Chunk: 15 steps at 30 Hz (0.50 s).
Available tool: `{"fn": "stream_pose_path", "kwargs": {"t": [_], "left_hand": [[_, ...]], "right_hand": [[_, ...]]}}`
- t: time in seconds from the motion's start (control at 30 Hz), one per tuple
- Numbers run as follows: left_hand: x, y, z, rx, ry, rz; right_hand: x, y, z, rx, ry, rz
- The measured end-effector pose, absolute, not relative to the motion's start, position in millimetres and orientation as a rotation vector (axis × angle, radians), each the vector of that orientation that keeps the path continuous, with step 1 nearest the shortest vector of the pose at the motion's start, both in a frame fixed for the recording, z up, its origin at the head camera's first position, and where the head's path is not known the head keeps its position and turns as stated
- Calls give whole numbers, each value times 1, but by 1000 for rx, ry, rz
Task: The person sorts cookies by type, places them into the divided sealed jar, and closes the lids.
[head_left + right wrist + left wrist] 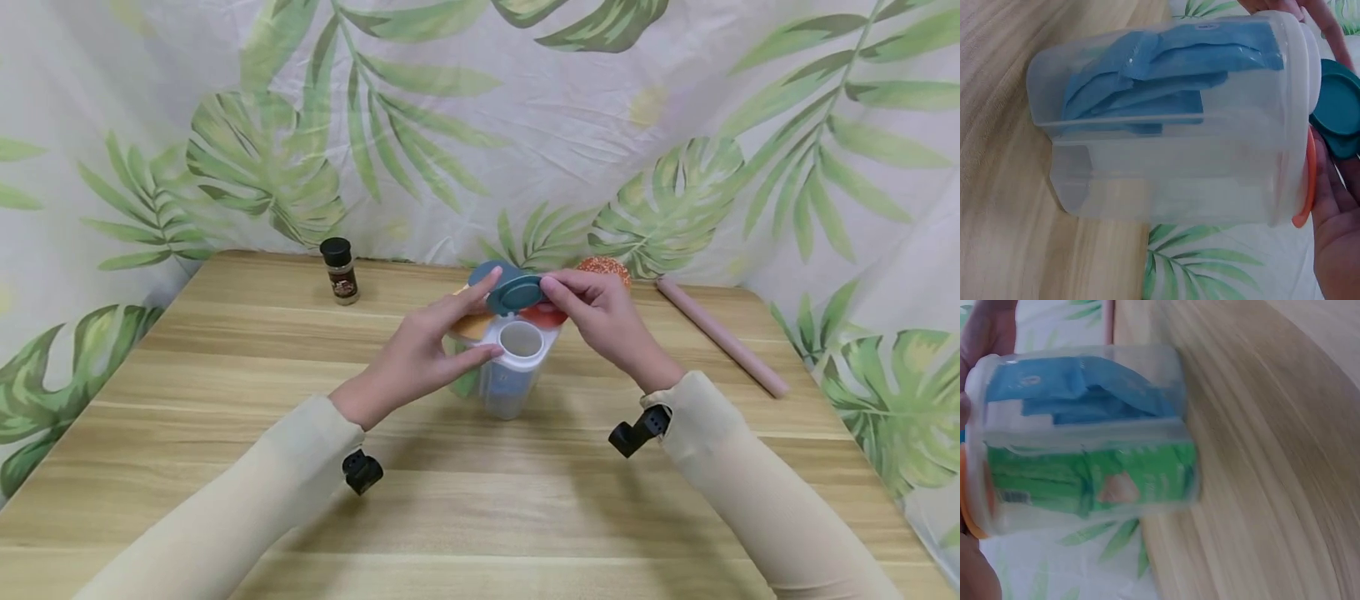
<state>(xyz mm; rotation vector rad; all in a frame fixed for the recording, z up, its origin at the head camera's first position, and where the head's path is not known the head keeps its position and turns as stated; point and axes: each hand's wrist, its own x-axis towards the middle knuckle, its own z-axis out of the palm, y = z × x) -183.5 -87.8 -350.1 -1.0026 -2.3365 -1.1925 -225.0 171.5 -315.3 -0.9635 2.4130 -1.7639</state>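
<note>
A clear plastic container [504, 392] with separate compartments stands upright on the table, topped by several coloured flip lids. My right hand [611, 321] pinches the teal lid [517, 294] by its edge; that lid is raised, baring a round white opening [521, 340]. With thumb at the near rim and fingers toward the far side, my left hand [412, 354] holds the container's top. The orange lid [471, 327], red lid [543, 316] and dark blue lid [489, 271] lie flat. Blue packets [1179, 53] fill the compartment under the opening; green packets [1138, 475] sit in another.
A black-capped spice jar [341, 271] stands at the back left of the wooden table [225, 400]. Behind the right hand is an orange speckled round thing [604, 267], partly hidden. A pink rod [722, 336] lies at the right. A leaf-print cloth [450, 150] hangs behind.
</note>
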Motion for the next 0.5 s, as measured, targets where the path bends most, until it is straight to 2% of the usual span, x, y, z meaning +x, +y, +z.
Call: {"fn": "stream_pose_path", "kwargs": {"t": [0.3, 0.5], "left_hand": [[-182, -70, -342, -725, -2331, -1345], [-185, -75, -343, -788, -2343, -1355]], "right_hand": [[-225, 185, -314, -1052, 2359, -1640], [-221, 195, -313, -1127, 2274, -1547]]}}
